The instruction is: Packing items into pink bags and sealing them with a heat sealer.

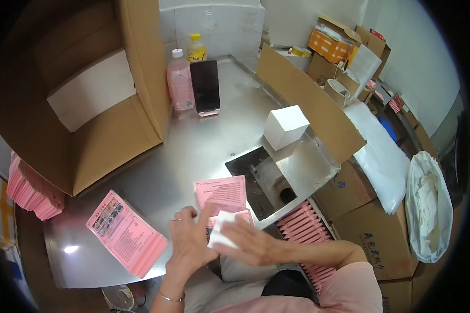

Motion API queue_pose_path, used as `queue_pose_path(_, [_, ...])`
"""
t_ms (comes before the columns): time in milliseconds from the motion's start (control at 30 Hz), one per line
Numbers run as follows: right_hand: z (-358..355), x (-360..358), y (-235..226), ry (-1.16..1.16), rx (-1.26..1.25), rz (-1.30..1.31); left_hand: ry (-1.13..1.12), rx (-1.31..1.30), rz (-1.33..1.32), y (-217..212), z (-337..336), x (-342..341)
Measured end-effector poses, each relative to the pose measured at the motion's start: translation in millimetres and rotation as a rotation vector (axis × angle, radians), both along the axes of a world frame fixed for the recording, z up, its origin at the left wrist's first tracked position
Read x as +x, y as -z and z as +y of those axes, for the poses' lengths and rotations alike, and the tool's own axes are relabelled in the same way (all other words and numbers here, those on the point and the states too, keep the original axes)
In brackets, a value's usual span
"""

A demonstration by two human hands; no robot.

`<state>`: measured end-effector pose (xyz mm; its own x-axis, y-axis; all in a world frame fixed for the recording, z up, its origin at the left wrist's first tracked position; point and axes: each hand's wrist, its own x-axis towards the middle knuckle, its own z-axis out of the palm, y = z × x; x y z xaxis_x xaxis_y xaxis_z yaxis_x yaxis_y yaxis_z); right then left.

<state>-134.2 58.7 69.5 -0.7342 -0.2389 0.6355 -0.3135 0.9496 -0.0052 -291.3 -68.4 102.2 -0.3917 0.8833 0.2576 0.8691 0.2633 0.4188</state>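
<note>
Near the table's front edge, my left hand (187, 237) has its fingers spread, with the index fingertip at a pink printed sheet (222, 189). My right hand (253, 245) reaches across from the right, its fingers over a folded white tissue (220, 229). That tissue is tilted above more pink printed paper, and its underside is hidden. The left thumb comes close to the tissue's lower corner. To the left lies a thick stack of pink printed sheets (128, 232).
A large open carton (115, 148) stands at the left. Behind are a pink bottle (180, 83) and a propped phone (206, 86). A white box (286, 127) stands beside a recessed opening (266, 182). Right of my lap, a container holds rows of pink packets (304, 224).
</note>
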Motion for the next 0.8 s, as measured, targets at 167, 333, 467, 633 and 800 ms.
queue_pose_path(167, [53.1,-71.0,0.6,0.387,-0.091,-0.316,0.065,0.059,-0.008,3.1,17.0,17.8])
queue_pose_path(333, [98.7,-35.5,39.7,0.538,-0.265,-0.110,0.069,0.017,-0.115,2.0,-34.7,9.6])
queue_pose_path(467, [88.3,-34.8,-31.8,0.839,-0.251,-1.003,0.252,0.175,-0.119,4.9,-42.5,9.0])
queue_pose_path(633, [151.9,-31.4,-66.7,0.901,-0.005,0.294,-0.348,0.381,0.146,-16.9,-98.0,-30.8])
queue_pose_path(800, [222.5,-20.3,-27.7,1.014,-0.082,0.148,-0.590,0.093,0.391,18.0,-117.1,-77.4])
